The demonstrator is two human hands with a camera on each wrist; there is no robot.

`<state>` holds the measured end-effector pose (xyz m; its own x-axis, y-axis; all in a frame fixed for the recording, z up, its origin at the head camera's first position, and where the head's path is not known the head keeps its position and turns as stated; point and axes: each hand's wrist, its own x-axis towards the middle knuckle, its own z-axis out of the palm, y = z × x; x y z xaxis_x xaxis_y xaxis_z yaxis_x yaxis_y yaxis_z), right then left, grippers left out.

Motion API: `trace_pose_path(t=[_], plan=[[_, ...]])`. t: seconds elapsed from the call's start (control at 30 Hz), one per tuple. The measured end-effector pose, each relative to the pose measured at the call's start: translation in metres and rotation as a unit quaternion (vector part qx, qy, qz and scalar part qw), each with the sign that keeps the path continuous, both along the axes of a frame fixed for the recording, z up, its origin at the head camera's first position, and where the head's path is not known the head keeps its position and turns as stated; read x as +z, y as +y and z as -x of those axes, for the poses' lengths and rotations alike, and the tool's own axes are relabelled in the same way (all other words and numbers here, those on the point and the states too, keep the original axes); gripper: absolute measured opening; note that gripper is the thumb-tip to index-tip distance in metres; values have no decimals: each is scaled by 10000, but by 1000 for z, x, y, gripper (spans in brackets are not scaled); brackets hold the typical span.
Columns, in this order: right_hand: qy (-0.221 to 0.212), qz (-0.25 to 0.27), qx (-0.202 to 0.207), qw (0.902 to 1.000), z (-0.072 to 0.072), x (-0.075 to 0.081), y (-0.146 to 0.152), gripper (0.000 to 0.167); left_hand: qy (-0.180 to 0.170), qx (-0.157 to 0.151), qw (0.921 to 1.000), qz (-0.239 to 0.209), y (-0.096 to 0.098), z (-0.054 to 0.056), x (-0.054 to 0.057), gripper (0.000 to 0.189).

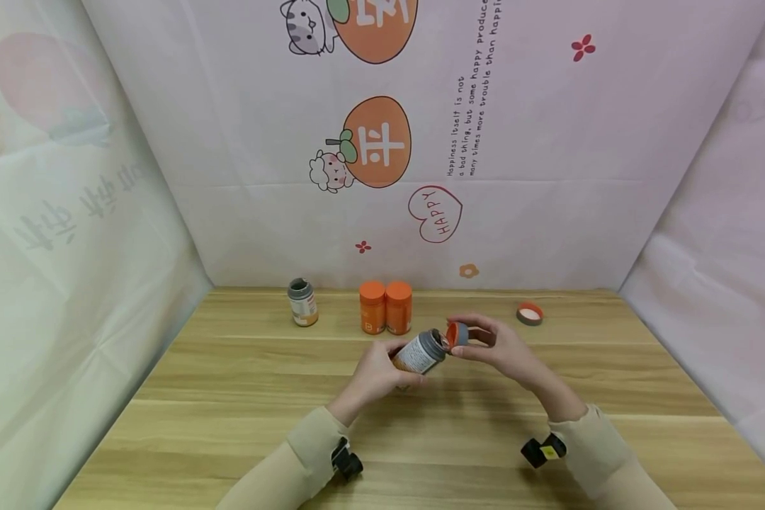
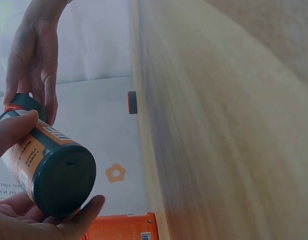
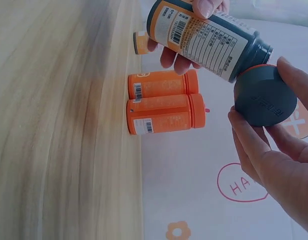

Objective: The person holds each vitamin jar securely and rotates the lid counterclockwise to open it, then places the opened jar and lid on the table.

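My left hand (image 1: 377,370) grips a grey supplement bottle (image 1: 417,353) with a white and orange label, tilted so its open mouth points up and to the right. Between thumb and fingers, my right hand (image 1: 499,347) holds a grey screw cap (image 1: 462,334) with an orange inside, right at the bottle's mouth. The right wrist view shows the cap's grey top (image 3: 265,95) overlapping the bottle's neck. From the left wrist, the dark bottle base (image 2: 64,179) faces the camera.
Two orange bottles (image 1: 385,309) stand side by side near the back wall. Left of them is an uncapped grey bottle (image 1: 303,304) with a white and orange label. A loose cap (image 1: 530,314) lies inside up at the back right of the wooden table (image 1: 229,418). Printed cloth hangs behind.
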<state>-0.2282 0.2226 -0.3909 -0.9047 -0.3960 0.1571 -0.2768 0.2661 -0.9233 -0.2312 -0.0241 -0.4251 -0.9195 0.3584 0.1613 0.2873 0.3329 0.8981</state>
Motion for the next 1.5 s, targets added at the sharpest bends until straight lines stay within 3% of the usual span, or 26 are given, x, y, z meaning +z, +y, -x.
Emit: trace_pose_path(t=[0.47, 0.87, 1.13, 1.5], plan=[[-114, -75, -227, 9996, 1, -6, 15, 52, 273, 825, 9961, -126, -8, 5, -1, 57], [-98, -227, -354, 9991, 4, -11, 27, 55, 213, 958, 9950, -181, -18, 9, -1, 55], [-224, -594, -745, 9952, 5, -13, 35, 58, 186, 986, 9948, -167, -25, 12, -3, 54], [-331, -416, -747, 9958, 9, -20, 46, 59, 132, 1060, 9940, -216, -35, 15, -3, 51]])
